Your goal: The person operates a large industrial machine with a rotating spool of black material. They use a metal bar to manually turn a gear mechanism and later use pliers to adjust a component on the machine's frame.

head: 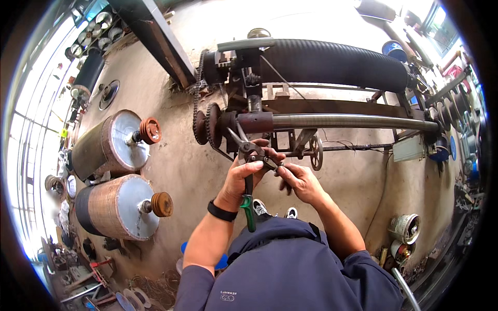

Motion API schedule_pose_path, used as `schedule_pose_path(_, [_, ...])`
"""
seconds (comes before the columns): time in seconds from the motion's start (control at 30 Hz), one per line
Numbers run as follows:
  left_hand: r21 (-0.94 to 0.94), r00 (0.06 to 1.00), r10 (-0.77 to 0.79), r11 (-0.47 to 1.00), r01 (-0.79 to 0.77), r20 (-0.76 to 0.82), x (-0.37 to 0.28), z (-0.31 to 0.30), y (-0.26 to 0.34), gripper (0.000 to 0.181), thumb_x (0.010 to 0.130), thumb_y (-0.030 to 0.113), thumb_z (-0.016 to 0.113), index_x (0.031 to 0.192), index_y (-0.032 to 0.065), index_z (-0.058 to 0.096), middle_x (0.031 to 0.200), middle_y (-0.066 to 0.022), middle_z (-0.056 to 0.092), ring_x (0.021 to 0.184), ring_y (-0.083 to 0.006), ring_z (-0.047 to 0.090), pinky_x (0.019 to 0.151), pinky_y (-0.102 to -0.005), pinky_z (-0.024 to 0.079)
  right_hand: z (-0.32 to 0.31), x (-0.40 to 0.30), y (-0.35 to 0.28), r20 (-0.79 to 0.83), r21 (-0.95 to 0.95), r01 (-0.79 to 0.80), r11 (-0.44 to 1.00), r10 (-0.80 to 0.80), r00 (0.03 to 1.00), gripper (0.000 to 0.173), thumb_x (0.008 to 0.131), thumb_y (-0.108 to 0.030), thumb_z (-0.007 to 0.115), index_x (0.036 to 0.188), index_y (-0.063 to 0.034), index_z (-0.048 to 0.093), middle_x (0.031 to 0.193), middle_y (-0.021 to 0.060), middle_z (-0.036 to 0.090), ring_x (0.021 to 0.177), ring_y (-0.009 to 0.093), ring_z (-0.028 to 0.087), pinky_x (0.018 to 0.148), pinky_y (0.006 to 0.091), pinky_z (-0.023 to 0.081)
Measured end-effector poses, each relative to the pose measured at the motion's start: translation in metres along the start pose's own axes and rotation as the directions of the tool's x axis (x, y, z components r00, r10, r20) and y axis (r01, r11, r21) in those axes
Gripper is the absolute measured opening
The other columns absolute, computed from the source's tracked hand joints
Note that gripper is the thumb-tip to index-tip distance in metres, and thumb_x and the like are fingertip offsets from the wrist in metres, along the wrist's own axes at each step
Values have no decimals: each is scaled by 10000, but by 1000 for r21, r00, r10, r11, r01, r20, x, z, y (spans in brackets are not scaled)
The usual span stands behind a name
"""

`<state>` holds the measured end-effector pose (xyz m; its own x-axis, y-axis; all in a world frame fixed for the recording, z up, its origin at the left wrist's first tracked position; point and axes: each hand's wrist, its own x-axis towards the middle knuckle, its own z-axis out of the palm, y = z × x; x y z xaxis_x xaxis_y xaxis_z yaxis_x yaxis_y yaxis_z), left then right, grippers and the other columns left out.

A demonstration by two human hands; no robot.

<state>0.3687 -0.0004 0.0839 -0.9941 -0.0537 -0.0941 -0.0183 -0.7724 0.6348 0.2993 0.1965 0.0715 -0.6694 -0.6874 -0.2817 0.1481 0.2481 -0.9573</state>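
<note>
My left hand is closed around a pair of long-jawed pliers with a green handle grip; their jaws point up and to the left. At the pivot side of the tool, the fingertips of my right hand pinch a small dark part that I cannot make out. Both hands are in front of the machine's steel shaft, near its chain sprockets. Behind the shaft lies a long black ribbed roller.
Two large drums with pulleys stand at the left. A steel post rises left of the machine. A handwheel is under the shaft. Metal buckets are at the lower right, and spools at the lower left.
</note>
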Motion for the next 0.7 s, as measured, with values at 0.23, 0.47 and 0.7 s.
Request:
schedule_pose_path(0.23, [111, 950, -251, 955, 274, -186, 4, -61, 28, 330, 1053, 218, 624, 1301, 1, 592, 1143, -158, 692, 1142, -334, 686, 1031, -486, 550, 48, 9, 19, -37, -130, -32, 991, 28, 999, 406, 1044, -378, 652, 944, 15, 671, 660, 120, 669, 604, 165, 659, 564, 359, 515])
schedule_pose_path(0.47, [92, 999, -39, 995, 37, 14, 48, -64, 38, 331, 1018, 264, 682, 1212, 13, 587, 1000, -123, 673, 963, -287, 705, 871, -416, 583, 25, 47, -3, 275, 460, -126, 879, -6, 961, 523, 956, -305, 791, 1347, 6, 636, 1227, 64, 697, 1146, 128, 608, 1029, 315, 463])
schedule_pose_path(0.7, [372, 959, -231, 915, 158, 162, 119, -54, 60, 208, 965, 149, 735, 1065, -17, 660, 929, -99, 724, 861, -220, 733, 782, -342, 600, 27, 94, 22, 518, 777, -363, 514, -195, 833, 949, 869, -391, 805, 1568, 46, 334, 1533, 249, 489, 1427, 378, 485, 1240, 497, 307])
